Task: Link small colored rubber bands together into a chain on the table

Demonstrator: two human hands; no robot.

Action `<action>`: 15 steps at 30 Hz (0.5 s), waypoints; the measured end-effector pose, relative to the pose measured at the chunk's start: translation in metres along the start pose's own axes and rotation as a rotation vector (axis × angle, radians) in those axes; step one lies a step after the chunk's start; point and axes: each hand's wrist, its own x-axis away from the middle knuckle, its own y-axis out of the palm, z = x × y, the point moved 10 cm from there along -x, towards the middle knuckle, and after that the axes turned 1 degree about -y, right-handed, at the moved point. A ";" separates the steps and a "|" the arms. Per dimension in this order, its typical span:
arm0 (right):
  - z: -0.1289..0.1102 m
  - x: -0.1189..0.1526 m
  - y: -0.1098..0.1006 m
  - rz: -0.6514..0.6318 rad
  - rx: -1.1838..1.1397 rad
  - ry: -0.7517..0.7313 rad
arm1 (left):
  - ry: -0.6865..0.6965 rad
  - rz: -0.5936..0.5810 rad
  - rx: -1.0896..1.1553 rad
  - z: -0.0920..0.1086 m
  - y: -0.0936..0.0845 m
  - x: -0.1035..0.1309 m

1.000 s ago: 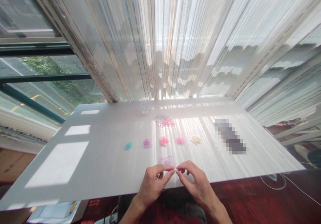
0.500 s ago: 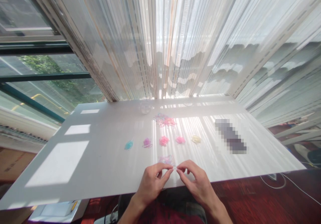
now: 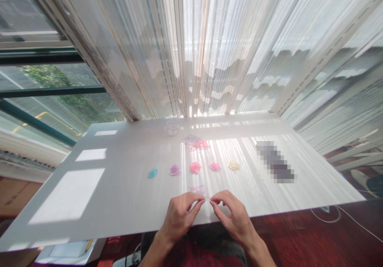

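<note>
My left hand [image 3: 184,210] and my right hand [image 3: 229,209] meet near the table's front edge, thumb and forefinger pinched on each. Between their fingertips is a thin pale rubber band [image 3: 207,199], small and hard to make out. Just beyond my left fingertips lies a loose heap of pink and lilac rubber bands [image 3: 198,190], partly hidden by the hand. Farther off runs a row of small piles: teal [image 3: 153,173], purple [image 3: 175,170], coral pink [image 3: 195,167], bright pink [image 3: 214,166] and pale yellow [image 3: 234,165]. Behind them spreads a mixed-colour pile [image 3: 196,142].
A clear round container [image 3: 172,127] stands at the back of the white table [image 3: 125,195]. Something clear [image 3: 224,123] lies farther right. A pixelated dark oblong [image 3: 275,162] is on the right. Pale curtains [image 3: 191,52] hang along the far edge.
The hands keep their pinch close together, with only a slight shift. The piles look unchanged; the whole view has moved a little.
</note>
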 end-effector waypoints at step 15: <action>0.004 -0.008 0.004 0.033 -0.026 -0.039 | -0.018 0.013 0.029 -0.007 -0.007 -0.006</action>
